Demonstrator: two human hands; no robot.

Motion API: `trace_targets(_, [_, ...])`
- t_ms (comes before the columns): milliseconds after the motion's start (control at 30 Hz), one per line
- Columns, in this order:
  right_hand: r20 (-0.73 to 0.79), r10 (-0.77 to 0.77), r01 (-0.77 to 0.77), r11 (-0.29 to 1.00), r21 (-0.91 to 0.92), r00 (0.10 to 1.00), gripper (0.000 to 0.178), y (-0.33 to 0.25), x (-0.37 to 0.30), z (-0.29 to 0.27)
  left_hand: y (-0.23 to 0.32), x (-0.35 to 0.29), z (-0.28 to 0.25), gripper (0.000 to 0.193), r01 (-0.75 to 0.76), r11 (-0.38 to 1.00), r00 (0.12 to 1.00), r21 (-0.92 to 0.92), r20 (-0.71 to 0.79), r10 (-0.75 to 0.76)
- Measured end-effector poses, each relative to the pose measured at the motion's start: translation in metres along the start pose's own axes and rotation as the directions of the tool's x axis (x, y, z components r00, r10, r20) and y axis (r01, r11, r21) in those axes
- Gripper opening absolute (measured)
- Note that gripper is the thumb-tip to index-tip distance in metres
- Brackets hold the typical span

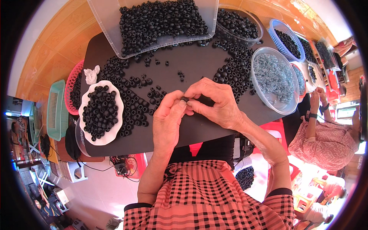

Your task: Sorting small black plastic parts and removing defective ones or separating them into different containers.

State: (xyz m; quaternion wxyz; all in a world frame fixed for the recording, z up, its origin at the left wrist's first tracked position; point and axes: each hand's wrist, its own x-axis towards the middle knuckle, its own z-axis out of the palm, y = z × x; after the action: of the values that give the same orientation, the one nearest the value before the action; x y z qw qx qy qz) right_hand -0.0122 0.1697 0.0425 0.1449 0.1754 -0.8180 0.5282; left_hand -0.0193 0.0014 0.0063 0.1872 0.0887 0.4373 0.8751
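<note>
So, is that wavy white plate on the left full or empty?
Full: black pieces are heaped across the white plate, leaving mostly just its wavy rim showing.

A dark table is holding small black pieces (many hollow) between its left-edge white plate and right-edge clear bowl.

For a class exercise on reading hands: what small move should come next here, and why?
Probably press the dark piece gently with the right hand while the left hand steadies it: both hands' fingertips meet at it, above the table, so each seems placed to help.
</note>
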Motion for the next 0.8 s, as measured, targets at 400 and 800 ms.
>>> trace_targets(400, [0.092, -0.055, 0.063, 0.995, -0.080, 0.994, 0.016, 0.000, 0.003, -0.009, 0.007, 0.002, 0.007, 0.023, 0.116, 0.991, 0.993, 0.073, 0.000, -0.117])
trace_targets(800, [0.122, 0.060, -0.053, 0.997, -0.063, 0.991, 0.009, -0.012, 0.002, -0.013, 0.009, -0.004, 0.010, 0.016, 0.026, 0.899, 0.999, 0.437, -0.030, -0.015])
